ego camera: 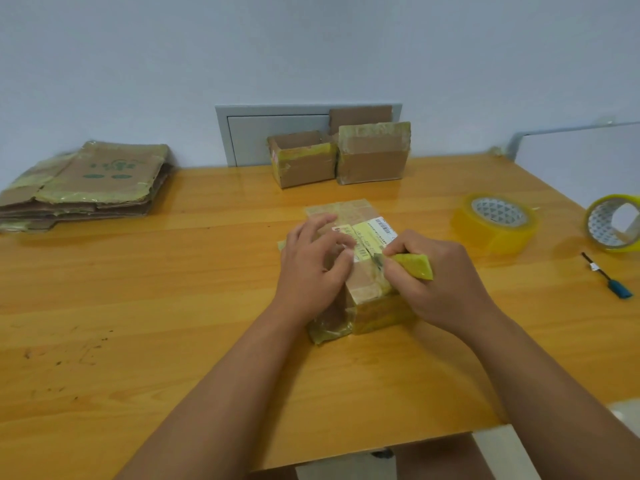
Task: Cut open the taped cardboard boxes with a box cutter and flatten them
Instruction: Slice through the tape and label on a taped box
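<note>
A small taped cardboard box [367, 303] with a shipping label on top stands in the middle of the wooden table [173, 306]. My left hand [311, 268] rests on its top left side, fingers spread and pressing down. My right hand [433, 282] grips a yellow box cutter [414, 265], whose blade meets the tape seam on the box top beside the label. Two more taped boxes stand at the back: one with its top open [303, 161], the other shut [374, 154].
A stack of flattened boxes [83, 181] lies at the back left. Two rolls of yellow tape [495, 221] [614, 226] sit at the right, with a small blue-tipped tool [607, 277] near them. The table's front edge runs just below my forearms.
</note>
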### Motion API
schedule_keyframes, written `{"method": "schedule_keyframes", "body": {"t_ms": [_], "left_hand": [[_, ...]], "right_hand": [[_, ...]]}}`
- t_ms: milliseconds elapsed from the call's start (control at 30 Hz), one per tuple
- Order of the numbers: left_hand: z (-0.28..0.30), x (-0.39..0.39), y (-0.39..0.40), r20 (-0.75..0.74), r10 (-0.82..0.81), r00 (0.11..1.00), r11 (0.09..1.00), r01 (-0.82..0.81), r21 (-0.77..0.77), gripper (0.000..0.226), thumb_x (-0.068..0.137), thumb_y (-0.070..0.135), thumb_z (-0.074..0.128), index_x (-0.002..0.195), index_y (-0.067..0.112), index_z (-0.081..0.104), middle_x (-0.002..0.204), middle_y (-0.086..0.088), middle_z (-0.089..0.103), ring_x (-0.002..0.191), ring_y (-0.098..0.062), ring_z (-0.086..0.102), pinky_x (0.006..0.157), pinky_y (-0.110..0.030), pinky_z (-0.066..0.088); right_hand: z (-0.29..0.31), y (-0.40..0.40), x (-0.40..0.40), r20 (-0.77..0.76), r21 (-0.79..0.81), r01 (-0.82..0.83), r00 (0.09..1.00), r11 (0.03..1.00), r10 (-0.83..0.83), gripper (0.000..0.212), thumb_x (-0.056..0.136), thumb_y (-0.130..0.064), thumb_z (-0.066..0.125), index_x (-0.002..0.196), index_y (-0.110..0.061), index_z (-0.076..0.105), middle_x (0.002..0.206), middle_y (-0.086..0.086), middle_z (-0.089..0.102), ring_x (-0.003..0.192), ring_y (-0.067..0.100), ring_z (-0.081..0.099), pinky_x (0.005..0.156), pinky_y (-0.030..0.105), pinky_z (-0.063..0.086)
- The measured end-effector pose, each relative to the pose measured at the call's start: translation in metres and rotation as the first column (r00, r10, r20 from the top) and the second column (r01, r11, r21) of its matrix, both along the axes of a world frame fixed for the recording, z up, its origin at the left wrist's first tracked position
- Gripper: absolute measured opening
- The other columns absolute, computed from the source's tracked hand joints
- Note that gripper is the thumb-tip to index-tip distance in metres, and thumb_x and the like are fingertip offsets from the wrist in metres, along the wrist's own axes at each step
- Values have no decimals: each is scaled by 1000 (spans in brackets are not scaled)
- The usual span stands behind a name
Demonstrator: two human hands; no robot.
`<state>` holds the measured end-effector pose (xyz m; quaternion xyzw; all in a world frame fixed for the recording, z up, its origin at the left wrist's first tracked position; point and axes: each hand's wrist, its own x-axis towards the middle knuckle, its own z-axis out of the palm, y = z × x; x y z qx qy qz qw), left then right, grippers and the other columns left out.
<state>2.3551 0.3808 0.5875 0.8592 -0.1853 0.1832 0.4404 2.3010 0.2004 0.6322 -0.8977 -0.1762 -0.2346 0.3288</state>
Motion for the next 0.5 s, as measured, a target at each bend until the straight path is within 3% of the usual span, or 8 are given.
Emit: {"method": "schedule_keyframes", "body": {"t_ms": [100, 200, 300, 500], "left_hand": [[2, 0, 0, -10, -38, 999, 999, 38, -15, 24, 86, 34, 54, 97, 21, 72, 121, 12, 62, 126, -11, 39, 107, -33, 31], [1, -3, 2, -49, -92, 995, 995, 95, 41, 40, 79, 52, 53, 105, 23, 64, 125, 16, 54, 134, -8, 30, 109, -28, 27], [2, -5, 2, -91, -101, 991, 990, 109, 86, 49, 73, 61, 48, 108, 29, 56, 129, 19, 48, 139, -6, 23, 112, -33, 25], [3, -5, 1, -110, -86, 990, 992, 96, 87, 41, 74, 58, 48, 107, 34, 50, 128, 22, 44, 139, -3, 21, 114, -45, 25]], "right_hand": [[1, -1, -3, -46, 20, 11, 999, 1000, -10, 8, 84, -22, 63, 80, -16, 66, 65, -5, 63, 56, 14, 55, 48, 31, 38], [3, -2, -6, -47, 20, 10, 999, 1000, -9, 7, 83, -22, 63, 80, -17, 67, 65, -4, 64, 56, 17, 55, 47, 35, 38], [3, -4, -10, -41, 29, 15, 999, 999, -14, 13, 79, -25, 58, 78, -16, 67, 64, -6, 64, 55, 15, 55, 46, 36, 38], [-1, -7, -20, -15, 66, 9, 1000, 998, -8, 10, 79, -21, 60, 78, -15, 68, 63, -6, 64, 59, 18, 55, 49, 33, 38]]}}
